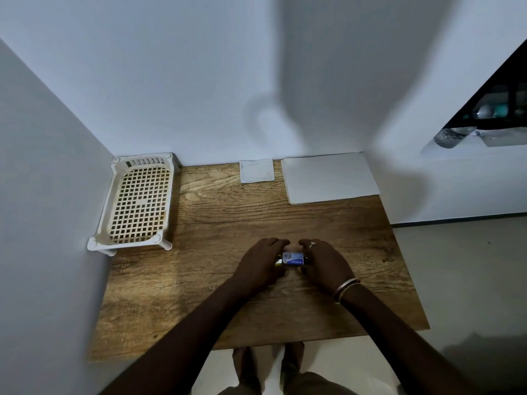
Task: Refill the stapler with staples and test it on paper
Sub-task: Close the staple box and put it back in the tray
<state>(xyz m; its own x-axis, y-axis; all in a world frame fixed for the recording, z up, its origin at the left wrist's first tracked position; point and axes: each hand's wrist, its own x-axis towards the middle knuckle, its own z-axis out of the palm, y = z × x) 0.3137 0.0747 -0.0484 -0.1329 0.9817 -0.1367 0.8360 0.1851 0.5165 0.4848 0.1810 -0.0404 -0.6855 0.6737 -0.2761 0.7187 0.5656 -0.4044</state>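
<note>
A small blue and white staple box sits between my two hands near the middle of the wooden table. My left hand grips its left end, where a bit of yellow shows. My right hand, with a ring and bangles, holds the right end. A stack of white paper lies at the table's far right against the wall. The stapler is not visible; my hands may hide it.
A white perforated plastic rack stands at the far left corner. A small white square sheet lies by the back wall. Walls close in the left and back sides. My feet show below the table's front edge.
</note>
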